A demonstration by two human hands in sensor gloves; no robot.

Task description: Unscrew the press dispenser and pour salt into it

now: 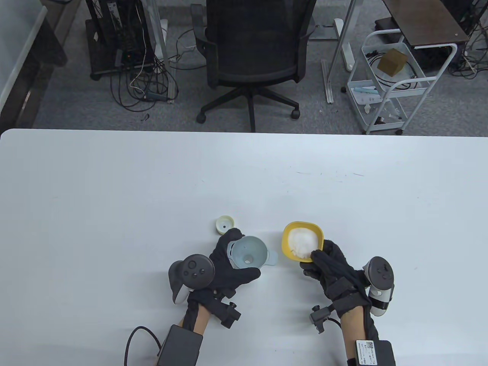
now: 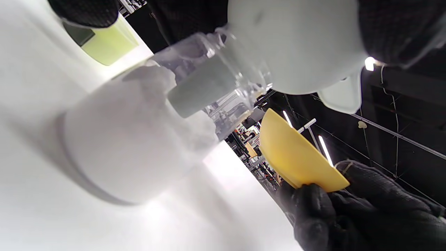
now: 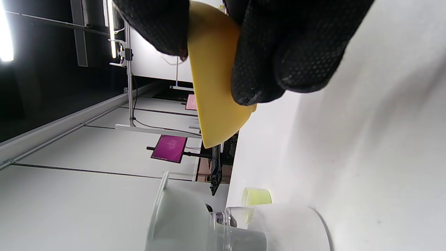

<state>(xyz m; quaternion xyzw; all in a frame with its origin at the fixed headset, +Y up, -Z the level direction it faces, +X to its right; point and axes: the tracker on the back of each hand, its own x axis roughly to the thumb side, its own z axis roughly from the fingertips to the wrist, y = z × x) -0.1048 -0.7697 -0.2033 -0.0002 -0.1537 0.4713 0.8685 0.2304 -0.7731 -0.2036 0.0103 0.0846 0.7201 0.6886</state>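
Observation:
The clear dispenser jar (image 2: 132, 139) stands on the table, its lower part white. A pale blue funnel (image 1: 249, 256) sits in its open neck. My left hand (image 1: 228, 267) grips the funnel's rim from the left. The funnel (image 2: 296, 45) and its spout show in the left wrist view. The unscrewed pale yellow cap (image 1: 224, 224) lies just behind the jar. My right hand (image 1: 328, 263) pinches the near rim of the yellow bowl (image 1: 286, 238), which holds white salt (image 1: 303, 244). The bowl (image 2: 296, 157) is slightly off the table, to the right of the funnel.
The white table (image 1: 114, 190) stretches wide on all sides of the objects. An office chair (image 1: 251, 57) and a white cart (image 1: 392, 84) stand on the floor beyond the far edge.

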